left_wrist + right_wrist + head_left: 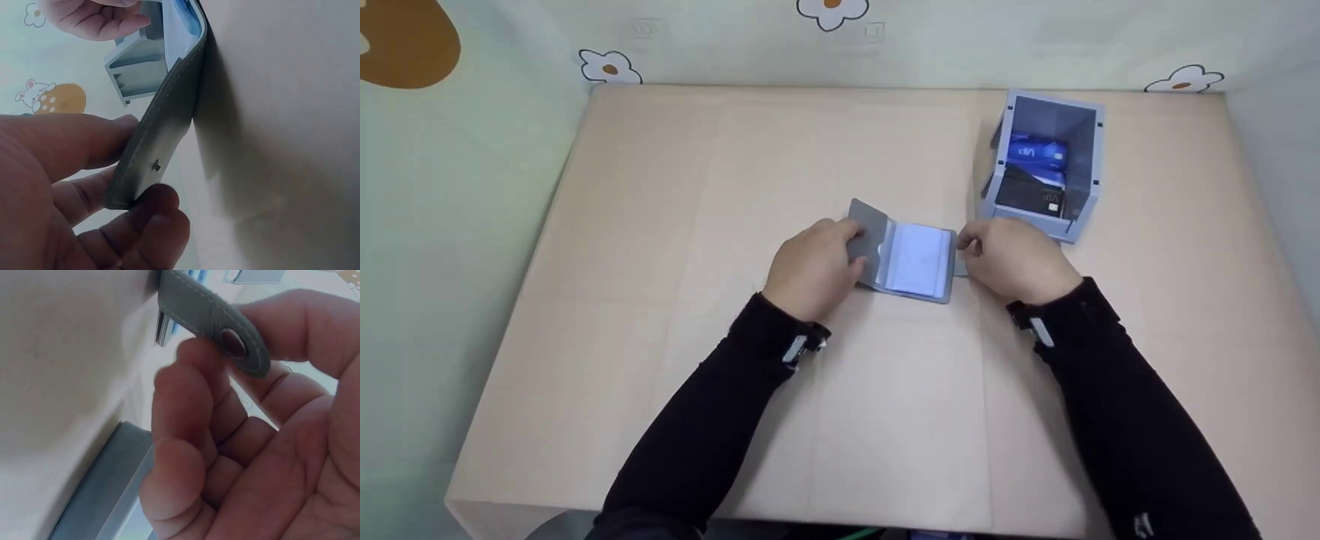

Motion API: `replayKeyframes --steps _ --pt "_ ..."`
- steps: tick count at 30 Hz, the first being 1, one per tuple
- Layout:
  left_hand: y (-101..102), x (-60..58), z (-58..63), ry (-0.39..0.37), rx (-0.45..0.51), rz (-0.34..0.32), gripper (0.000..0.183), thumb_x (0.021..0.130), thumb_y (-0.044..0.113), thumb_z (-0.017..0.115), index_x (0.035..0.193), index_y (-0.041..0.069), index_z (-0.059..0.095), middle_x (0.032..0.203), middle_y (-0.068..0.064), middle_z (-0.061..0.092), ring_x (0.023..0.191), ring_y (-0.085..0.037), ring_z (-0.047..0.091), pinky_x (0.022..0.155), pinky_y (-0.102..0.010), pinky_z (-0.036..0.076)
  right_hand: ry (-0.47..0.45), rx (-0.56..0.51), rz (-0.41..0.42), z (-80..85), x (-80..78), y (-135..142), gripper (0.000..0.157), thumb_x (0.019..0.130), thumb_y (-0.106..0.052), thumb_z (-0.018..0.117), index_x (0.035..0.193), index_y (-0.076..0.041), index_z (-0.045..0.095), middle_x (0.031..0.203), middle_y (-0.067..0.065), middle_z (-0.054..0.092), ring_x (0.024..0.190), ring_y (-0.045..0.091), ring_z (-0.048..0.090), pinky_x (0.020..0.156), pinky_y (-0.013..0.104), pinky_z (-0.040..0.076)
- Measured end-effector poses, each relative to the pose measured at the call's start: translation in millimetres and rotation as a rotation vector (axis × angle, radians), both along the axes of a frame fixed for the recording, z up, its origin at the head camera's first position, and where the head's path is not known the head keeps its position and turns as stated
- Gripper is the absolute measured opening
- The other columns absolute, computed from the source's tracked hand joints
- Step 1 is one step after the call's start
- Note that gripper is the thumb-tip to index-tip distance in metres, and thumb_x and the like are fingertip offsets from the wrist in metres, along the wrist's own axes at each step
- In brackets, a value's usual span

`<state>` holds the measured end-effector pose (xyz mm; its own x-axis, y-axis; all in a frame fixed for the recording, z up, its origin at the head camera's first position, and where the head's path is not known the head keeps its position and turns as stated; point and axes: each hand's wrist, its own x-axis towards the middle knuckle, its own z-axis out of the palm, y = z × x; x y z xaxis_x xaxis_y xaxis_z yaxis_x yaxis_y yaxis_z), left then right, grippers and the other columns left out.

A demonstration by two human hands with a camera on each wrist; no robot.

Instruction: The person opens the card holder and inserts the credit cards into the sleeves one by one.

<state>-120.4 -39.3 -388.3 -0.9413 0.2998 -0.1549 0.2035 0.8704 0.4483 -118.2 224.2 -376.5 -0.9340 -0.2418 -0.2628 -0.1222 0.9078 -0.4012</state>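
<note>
A grey card holder (872, 236) lies opened out, its white plastic sleeves (916, 259) facing up. My left hand (814, 266) holds the left cover by its edge, between thumb and fingers, with that cover tilted up from the table. A small metal snap stud (156, 166) shows on the cover's outer face in the left wrist view. On the other side, my right hand (1016, 259) pinches the end of the stitched grey strap (197, 309) between thumb and index finger. The strap's round metal snap button (233, 343) sits at the fingertips.
Just beyond my right hand stands a grey-blue bin (1086, 169) holding blue cards (1035, 152) and black VIP cards (1027, 193). A beige covering (735, 172) spreads over the table. Behind it rises a pale wall (720, 45) with flower prints.
</note>
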Motion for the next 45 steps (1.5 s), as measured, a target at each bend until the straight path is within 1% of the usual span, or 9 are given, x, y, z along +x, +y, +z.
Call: replayKeyframes --steps 5,10,14,20,28,35,39,42,45 --pt "-2.6 -1.4 -5.0 0.032 -0.008 0.026 0.039 0.1 0.033 0.072 0.135 0.016 0.071 0.125 -0.01 0.063 0.107 -0.028 0.064 0.093 -0.044 0.053 0.009 -0.006 0.002 -0.7 -0.3 -2.5 0.031 0.098 -0.009 0.053 0.118 -0.003 0.076 0.122 0.021 0.075 0.114 0.041 0.07 0.101 0.056 0.053" --pt "-4.7 -3.3 -8.2 0.048 -0.011 0.006 0.036 0.099 0.031 0.072 0.13 0.012 0.074 0.143 -0.012 0.06 0.122 -0.034 0.061 0.103 -0.049 0.051 0.012 -0.007 0.006 -2.0 -1.1 -4.1 0.034 0.099 -0.007 0.048 0.118 -0.003 0.076 0.123 0.021 0.075 0.115 0.04 0.07 0.101 0.056 0.053" --pt "-4.9 -4.8 -10.6 0.036 -0.036 -0.016 0.04 0.1 0.031 0.072 0.135 0.011 0.071 0.156 -0.011 0.055 0.135 -0.038 0.058 0.112 -0.053 0.047 0.015 -0.008 0.006 -3.5 -1.0 -4.4 0.034 0.099 -0.006 0.048 0.119 -0.003 0.075 0.122 0.021 0.075 0.114 0.039 0.07 0.101 0.056 0.053" --pt "-5.5 -6.6 -13.5 0.003 -0.049 -0.019 0.046 0.098 0.031 0.075 0.138 0.011 0.068 0.154 -0.011 0.057 0.134 -0.035 0.058 0.114 -0.05 0.044 0.037 -0.019 0.007 -3.8 -0.9 -4.3 0.033 0.099 -0.007 0.05 0.119 -0.003 0.075 0.123 0.02 0.075 0.113 0.038 0.07 0.1 0.055 0.054" --pt "-6.9 -8.9 -13.5 -0.024 -0.083 -0.031 0.047 0.098 0.034 0.073 0.14 0.014 0.067 0.151 -0.01 0.059 0.132 -0.035 0.058 0.114 -0.05 0.043 0.078 -0.054 0.011 -4.7 -0.6 -5.1 0.032 0.098 -0.007 0.051 0.118 -0.003 0.075 0.121 0.02 0.075 0.11 0.036 0.07 0.1 0.054 0.054" --pt "-6.5 -9.9 -13.7 -0.026 -0.087 -0.026 0.047 0.098 0.035 0.074 0.14 0.015 0.067 0.15 -0.008 0.06 0.131 -0.033 0.057 0.114 -0.049 0.042 0.095 -0.095 -0.04 -2.1 -0.3 -6.4 0.03 0.096 -0.009 0.059 0.121 -0.002 0.074 0.113 0.018 0.073 0.101 0.033 0.065 0.096 0.051 0.053" --pt "-5.6 -9.9 -14.7 -0.025 -0.086 -0.024 0.047 0.098 0.035 0.074 0.139 0.015 0.067 0.15 -0.008 0.06 0.13 -0.033 0.058 0.113 -0.048 0.042 0.158 -0.145 -0.075 0.5 0.1 -5.7 0.025 0.097 -0.01 0.063 0.119 -0.001 0.074 0.106 0.017 0.071 0.098 0.032 0.064 0.092 0.05 0.053" --pt "-4.9 -9.5 -15.9 -0.025 -0.089 -0.025 0.046 0.098 0.035 0.074 0.139 0.016 0.068 0.148 -0.008 0.061 0.128 -0.033 0.058 0.112 -0.048 0.043 0.188 -0.198 -0.126 4.6 1.4 -3.3 0.023 0.1 -0.012 0.065 0.117 -0.001 0.073 0.107 0.015 0.07 0.097 0.031 0.063 0.09 0.047 0.052" --pt "-4.4 -9.1 -17.0 -0.024 -0.091 -0.028 0.047 0.098 0.035 0.074 0.139 0.015 0.068 0.148 -0.008 0.061 0.128 -0.033 0.059 0.112 -0.049 0.044 0.187 -0.24 -0.179 11.4 1.8 3.0 0.023 0.101 -0.014 0.065 0.119 -0.002 0.073 0.111 0.017 0.07 0.099 0.031 0.064 0.09 0.047 0.052"
